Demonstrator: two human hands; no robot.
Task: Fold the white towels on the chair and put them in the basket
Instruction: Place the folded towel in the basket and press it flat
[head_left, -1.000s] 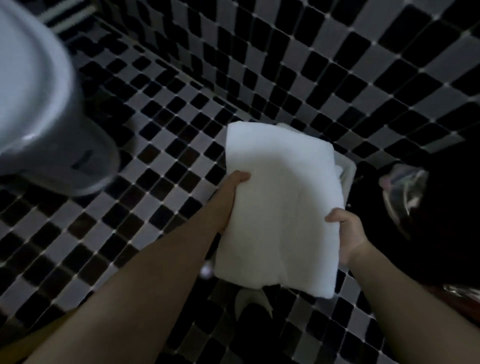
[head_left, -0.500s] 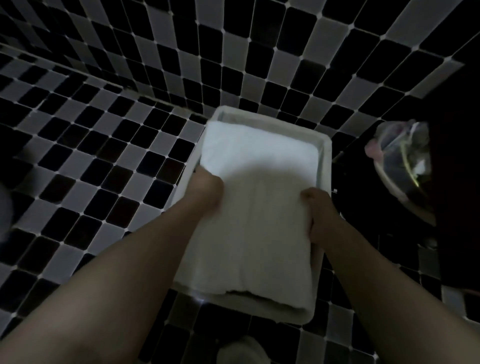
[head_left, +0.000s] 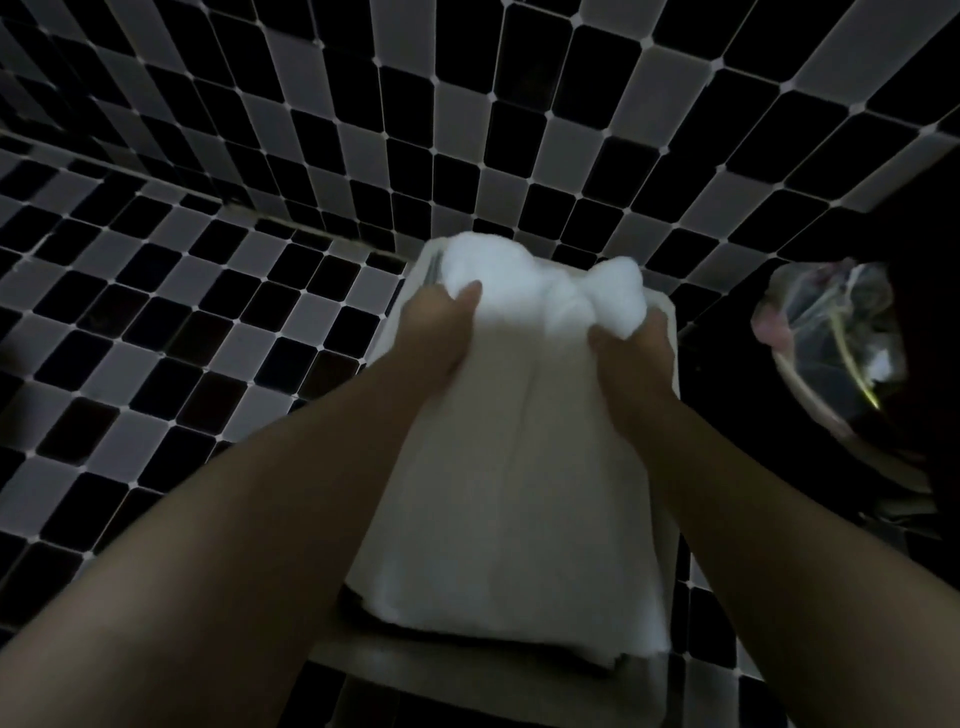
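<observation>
Both hands moved up, bunching one towel (head_left: 519, 467) over one basket (head_left: 670, 332).

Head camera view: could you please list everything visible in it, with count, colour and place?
Folded terry towel: one, white, centre, over the basket, far end bunched.
Rectangular plastic basket: one, white, under the towel, on the floor.
Checkered tile floor: black and white, left.
Checkered tile wall: black and white, top.
Clear plastic bag: one, contents unclear, right.
Left hand: fingers grip the towel's left side.
Right hand: fingers grip its right side.
</observation>
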